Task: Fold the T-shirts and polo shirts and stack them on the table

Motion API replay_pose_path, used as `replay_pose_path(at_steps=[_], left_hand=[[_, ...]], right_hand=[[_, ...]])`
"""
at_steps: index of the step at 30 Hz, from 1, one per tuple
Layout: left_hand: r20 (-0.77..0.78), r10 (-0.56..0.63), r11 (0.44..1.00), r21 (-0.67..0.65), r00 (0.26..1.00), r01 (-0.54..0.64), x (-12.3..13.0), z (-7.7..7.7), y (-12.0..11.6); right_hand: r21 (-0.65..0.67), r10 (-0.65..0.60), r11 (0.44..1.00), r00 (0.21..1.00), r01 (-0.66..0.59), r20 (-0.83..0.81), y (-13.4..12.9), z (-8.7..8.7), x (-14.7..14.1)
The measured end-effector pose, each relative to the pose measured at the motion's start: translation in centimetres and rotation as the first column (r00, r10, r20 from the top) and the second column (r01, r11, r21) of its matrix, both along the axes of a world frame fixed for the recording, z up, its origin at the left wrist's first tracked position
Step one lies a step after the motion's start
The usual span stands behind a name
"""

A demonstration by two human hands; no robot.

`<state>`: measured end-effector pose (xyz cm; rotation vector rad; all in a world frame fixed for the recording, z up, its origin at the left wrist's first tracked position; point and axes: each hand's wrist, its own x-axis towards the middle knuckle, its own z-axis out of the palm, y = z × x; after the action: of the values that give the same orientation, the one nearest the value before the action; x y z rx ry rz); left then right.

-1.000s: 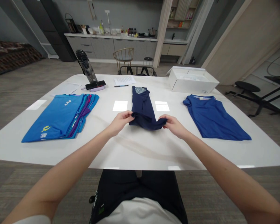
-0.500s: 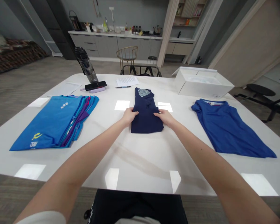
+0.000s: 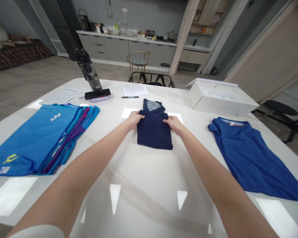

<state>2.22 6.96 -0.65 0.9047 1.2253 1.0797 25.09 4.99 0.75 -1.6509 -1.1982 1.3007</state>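
A navy shirt (image 3: pixel 154 134) lies folded into a narrow bundle in front of me, its patterned grey-blue neck patch showing at the far end. My left hand (image 3: pixel 134 119) pinches the left corner of its folded-over edge, thumb on top. At the matching right corner, my right hand (image 3: pixel 174 123) grips the same edge between thumb and fingers. To the left is a stack of folded shirts (image 3: pixel 37 135), blue on top with purple and teal layers at its side. A blue shirt (image 3: pixel 253 152) is spread at the right, collar away from me.
On the white table (image 3: pixel 139 178) stand a clear bottle (image 3: pixel 91 74) and an open white box (image 3: pixel 221 97). A phone (image 3: pixel 97 94), a pen (image 3: pixel 129 97) and a printed sheet (image 3: pixel 135 90) lie toward the far edge. Chairs stand beyond it.
Both hands have carried the navy shirt's near edge away from me and up toward the collar, so the bundle is shorter and the edge lies nearer the neck patch. The camera view has shifted.
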Motion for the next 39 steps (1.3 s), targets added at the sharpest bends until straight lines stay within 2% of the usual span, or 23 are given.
replay_pose_path(at_steps=[4, 6, 8, 10, 11, 12, 14, 17, 19, 20, 22, 24, 26, 28, 30, 33, 39], left_hand=[[0.167, -0.029, 0.960, 0.280, 0.986, -0.020, -0.3, 2.6, 2.7], [0.193, -0.027, 0.959, 0.282, 0.981, -0.029, -0.1, 3.2, 4.1], [0.110, -0.024, 0.990, 0.144, 0.994, 0.008, 0.1, 2.7, 5.3], [-0.068, -0.027, 0.999, -0.026, 0.997, 0.026, 0.3, 1.6, 6.0], [-0.153, -0.028, 0.998, -0.064, 0.988, 0.018, 0.4, 1.0, 6.3], [-0.206, -0.021, 0.999, -0.047, 0.978, 0.011, 0.5, 0.7, 6.6], [-0.186, -0.009, 0.994, 0.106, 0.982, 0.030, 0.6, 0.6, 7.5], [-0.022, 0.000, 0.934, 0.356, 1.000, 0.008, 0.8, 1.8, 9.5], [-0.005, 0.067, 0.914, 0.401, 0.998, -0.059, 1.1, 2.5, 10.8], [-0.051, 0.128, 0.910, 0.404, 0.990, -0.097, 1.3, 2.5, 11.3], [-0.230, 0.260, 0.887, 0.442, 0.938, -0.137, 1.8, 2.1, 11.7], [-0.434, 0.319, 0.849, 0.526, 0.843, -0.050, 2.5, 0.9, 11.3], [-0.618, 0.256, 0.825, 0.540, 0.743, 0.165, 3.3, -0.6, 10.6], [-0.768, 0.128, 0.824, 0.435, 0.627, 0.364, 4.1, -2.1, 9.9], [-0.854, 0.054, 0.833, 0.323, 0.517, 0.448, 4.6, -3.4, 9.4], [-0.891, 0.074, 0.851, 0.291, 0.448, 0.438, 4.7, -4.6, 9.2], [-0.901, 0.078, 0.872, 0.269, 0.428, 0.409, 4.2, -4.8, 8.5]], right_hand=[[0.276, 0.070, 0.961, 0.982, -0.020, -0.173, 2.0, 1.2, 0.5], [0.348, 0.036, 0.937, 0.976, 0.042, -0.215, 3.5, 1.4, 0.4], [0.280, -0.045, 0.955, 0.979, 0.101, -0.199, 4.8, 0.9, 0.1], [0.133, -0.107, 0.983, 0.987, 0.123, -0.118, 5.8, 0.1, -0.2], [0.074, -0.118, 0.990, 0.990, 0.123, -0.073, 6.1, -0.3, -0.3], [0.048, -0.119, 0.992, 0.992, 0.121, -0.043, 6.4, -0.6, -0.3], [0.105, -0.115, 0.987, 0.992, 0.119, -0.045, 7.2, -0.8, -0.1], [0.305, -0.093, 0.944, 0.989, 0.123, -0.112, 9.2, -0.4, 0.5], [0.399, -0.085, 0.910, 0.993, 0.111, -0.082, 10.7, -0.2, 0.6], [0.420, -0.095, 0.903, 0.995, 0.091, -0.011, 11.3, -0.2, 0.6], [0.416, -0.146, 0.909, 0.958, 0.032, 0.245, 12.1, -0.7, 0.1], [0.409, -0.185, 0.911, 0.830, -0.055, 0.526, 12.1, -1.5, -0.8], [0.419, -0.150, 0.881, 0.710, -0.220, 0.688, 11.8, -2.5, -2.1], [0.378, -0.031, 0.834, 0.649, -0.402, 0.760, 11.4, -3.6, -3.4], [0.285, 0.077, 0.823, 0.595, -0.491, 0.800, 11.3, -4.4, -4.5], [0.205, 0.091, 0.865, 0.545, -0.458, 0.833, 11.3, -5.1, -5.2], [0.174, 0.076, 0.910, 0.564, -0.376, 0.822, 10.3, -4.9, -4.7]])
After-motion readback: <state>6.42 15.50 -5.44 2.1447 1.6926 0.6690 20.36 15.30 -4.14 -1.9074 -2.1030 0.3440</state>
